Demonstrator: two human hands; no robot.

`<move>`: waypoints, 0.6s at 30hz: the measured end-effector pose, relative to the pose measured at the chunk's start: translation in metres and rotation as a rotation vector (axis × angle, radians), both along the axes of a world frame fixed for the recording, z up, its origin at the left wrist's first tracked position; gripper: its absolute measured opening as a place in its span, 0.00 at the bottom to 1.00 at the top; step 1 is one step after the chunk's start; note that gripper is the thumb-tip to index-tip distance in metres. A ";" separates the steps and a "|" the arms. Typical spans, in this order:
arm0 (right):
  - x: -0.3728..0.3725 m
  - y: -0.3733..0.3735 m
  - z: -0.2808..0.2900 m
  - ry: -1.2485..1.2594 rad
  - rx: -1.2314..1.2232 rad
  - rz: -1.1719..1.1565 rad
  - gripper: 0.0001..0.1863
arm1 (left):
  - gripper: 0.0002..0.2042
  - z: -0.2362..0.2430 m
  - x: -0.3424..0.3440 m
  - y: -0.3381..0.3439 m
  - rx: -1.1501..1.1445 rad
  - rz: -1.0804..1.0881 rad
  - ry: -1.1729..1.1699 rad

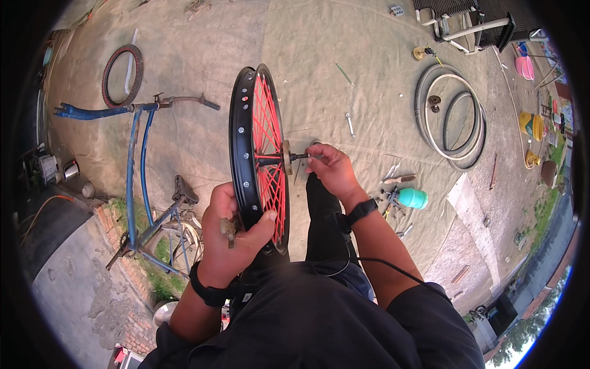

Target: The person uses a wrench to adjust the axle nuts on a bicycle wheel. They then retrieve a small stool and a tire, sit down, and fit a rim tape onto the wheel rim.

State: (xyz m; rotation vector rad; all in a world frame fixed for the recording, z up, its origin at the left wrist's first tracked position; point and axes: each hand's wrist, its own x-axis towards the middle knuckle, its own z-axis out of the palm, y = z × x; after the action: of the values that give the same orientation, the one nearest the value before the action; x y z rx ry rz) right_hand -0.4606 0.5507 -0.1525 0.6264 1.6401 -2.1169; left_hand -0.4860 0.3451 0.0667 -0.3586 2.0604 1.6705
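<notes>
A bicycle wheel [245, 144] with a black rim and red spokes stands upright in front of me, edge toward me. My left hand [236, 221] grips the near part of its rim, the thumb on the spoke side. A small brownish metal piece [229, 231] shows at the back of that hand; how it is held I cannot tell. At the hub, a round sprocket-like disc [287, 157] sits on the right side, with the axle [300, 156] sticking out. My right hand [332, 172] pinches the axle's end between thumb and fingers. Any small part inside that pinch is hidden.
A blue bicycle frame [132, 178] lies at left, below a loose tire [106, 80]. Far right are more tires and a pale rim [424, 111]. A wrench [350, 125] lies on the ground sheet. Tools surround a teal bottle [413, 198] by my right forearm. A chair [467, 27] stands beyond.
</notes>
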 end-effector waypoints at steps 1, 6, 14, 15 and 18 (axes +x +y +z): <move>0.001 0.001 -0.002 -0.003 0.004 -0.006 0.10 | 0.20 0.001 -0.001 0.001 -0.002 0.000 -0.002; -0.003 0.000 0.004 -0.041 0.052 -0.012 0.10 | 0.20 -0.001 0.000 -0.001 -0.003 0.006 -0.006; -0.006 0.003 0.010 -0.075 0.043 0.017 0.11 | 0.20 -0.001 -0.001 0.002 -0.010 -0.015 0.014; -0.007 0.003 0.010 -0.078 0.043 0.018 0.11 | 0.19 0.000 -0.002 0.004 -0.015 -0.023 0.021; -0.009 0.002 0.013 -0.095 0.073 0.043 0.11 | 0.19 0.001 -0.003 0.004 -0.039 -0.048 0.041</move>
State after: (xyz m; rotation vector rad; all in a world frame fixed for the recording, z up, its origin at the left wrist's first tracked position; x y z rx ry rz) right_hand -0.4692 0.5529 -0.1393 0.6964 1.6697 -1.9742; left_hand -0.4888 0.3492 0.0673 -0.2878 2.1168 1.6241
